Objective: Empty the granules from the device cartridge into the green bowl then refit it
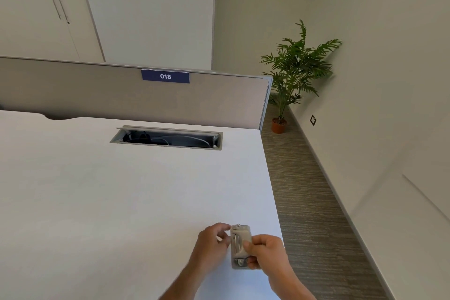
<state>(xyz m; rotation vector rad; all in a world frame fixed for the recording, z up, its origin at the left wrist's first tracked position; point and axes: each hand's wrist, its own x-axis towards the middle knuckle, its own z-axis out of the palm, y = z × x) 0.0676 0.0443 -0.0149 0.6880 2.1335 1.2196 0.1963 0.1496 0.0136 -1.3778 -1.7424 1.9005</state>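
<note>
A small grey device (239,238), rectangular with slots on its face, is held above the near right part of the white desk (121,190). My right hand (265,251) grips its right side and lower end. My left hand (213,241) pinches its upper left edge with thumb and fingertips. The green bowl is not in view, and I see no granules. Whether a cartridge is in or out of the device cannot be told.
An open cable tray (165,137) is set into the desk further back. A grey partition with a blue "018" label (165,76) closes the far edge. The desk's right edge drops to carpet, where a potted plant (292,73) stands by the wall.
</note>
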